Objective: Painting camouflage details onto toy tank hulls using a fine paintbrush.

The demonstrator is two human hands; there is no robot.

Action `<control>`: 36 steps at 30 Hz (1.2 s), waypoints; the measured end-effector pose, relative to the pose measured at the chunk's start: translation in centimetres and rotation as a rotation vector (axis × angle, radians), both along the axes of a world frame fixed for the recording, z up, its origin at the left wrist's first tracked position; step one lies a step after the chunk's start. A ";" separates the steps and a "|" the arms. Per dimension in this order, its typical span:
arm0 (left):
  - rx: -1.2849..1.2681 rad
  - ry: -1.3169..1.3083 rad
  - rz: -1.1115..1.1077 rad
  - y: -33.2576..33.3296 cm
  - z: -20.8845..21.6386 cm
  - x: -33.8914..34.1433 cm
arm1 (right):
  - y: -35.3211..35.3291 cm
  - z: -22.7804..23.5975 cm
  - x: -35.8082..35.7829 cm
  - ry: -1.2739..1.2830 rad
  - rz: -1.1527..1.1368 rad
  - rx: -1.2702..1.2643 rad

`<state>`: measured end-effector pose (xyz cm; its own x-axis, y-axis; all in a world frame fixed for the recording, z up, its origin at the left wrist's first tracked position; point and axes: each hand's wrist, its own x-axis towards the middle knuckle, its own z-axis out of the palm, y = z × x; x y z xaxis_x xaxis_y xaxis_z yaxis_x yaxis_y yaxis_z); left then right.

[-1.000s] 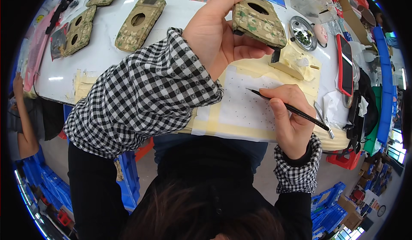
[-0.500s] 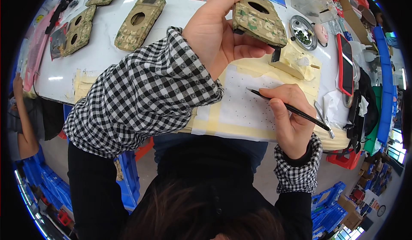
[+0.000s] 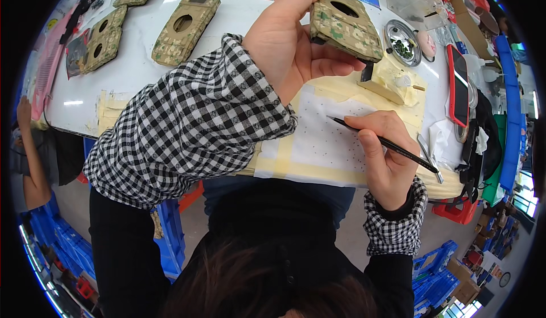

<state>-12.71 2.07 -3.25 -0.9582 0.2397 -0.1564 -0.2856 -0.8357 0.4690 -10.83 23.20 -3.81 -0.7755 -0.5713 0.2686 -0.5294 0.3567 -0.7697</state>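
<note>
- White table (image 3: 136, 28): spanned the upper view and carried everything below.
- White sheet (image 3: 318, 153): lay on the near part of the table, edged with pale yellow tape and dotted with dark specks.
- Left hand (image 3: 287, 42): grasped the camouflage shell (image 3: 350, 32) from its left side and underneath, thumb up beside the far end.
- Right hand (image 3: 387, 170): pinched a slim black tool (image 3: 421, 162) like a pen, over the right part of the sheet.
- Camouflage shell: raised and tilted beyond the sheet, round opening facing up, well apart from the tool's tip. A similar shell (image 3: 176, 48) lay on the table farther left.
- Red-edged phone (image 3: 458, 85): lay right of the sheet.
- Round metal dish (image 3: 398, 29): held small dark green bits, near the shell's right side.
- Black tool: tip pointed up-left above the specks (contact with the paper could not be judged).
</note>
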 end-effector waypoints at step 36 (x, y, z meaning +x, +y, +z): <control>-0.004 0.055 0.058 0.2 -1.3 -0.4 | 0.0 -0.2 0.0 0.005 -0.014 -0.014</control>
